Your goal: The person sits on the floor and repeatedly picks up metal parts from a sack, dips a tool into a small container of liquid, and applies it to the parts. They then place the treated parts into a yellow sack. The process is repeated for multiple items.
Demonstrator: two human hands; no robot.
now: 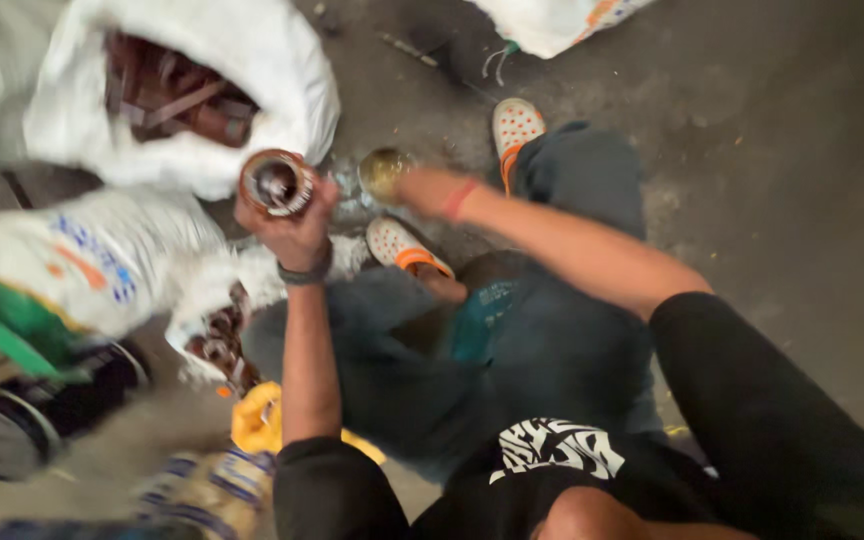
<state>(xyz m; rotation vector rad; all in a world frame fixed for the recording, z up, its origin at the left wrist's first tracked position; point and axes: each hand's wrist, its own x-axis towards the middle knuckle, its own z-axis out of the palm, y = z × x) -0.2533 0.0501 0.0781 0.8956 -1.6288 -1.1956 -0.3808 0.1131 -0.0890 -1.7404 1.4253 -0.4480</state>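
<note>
Gripping a rusty ring point(277, 183) in left hand point(297, 232), right hand point(414, 185) blurred, holding unclear

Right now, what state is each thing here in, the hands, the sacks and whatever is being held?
Left hand: raised, closed around a rusty round part.
Rusty round part: held up, open end facing the camera.
Right hand: stretched forward, blurred, at a brass-coloured round piece.
Brass-coloured round piece: too blurred to tell if gripped.
White sack: open, rusty metal parts inside.
Printed sack: lying on its side.

Two hands: the left hand point(295, 225) and the right hand point(414, 185). Two spotted white clogs point(515, 127), near and far. Three white sacks point(187, 85) lie far left.
</note>
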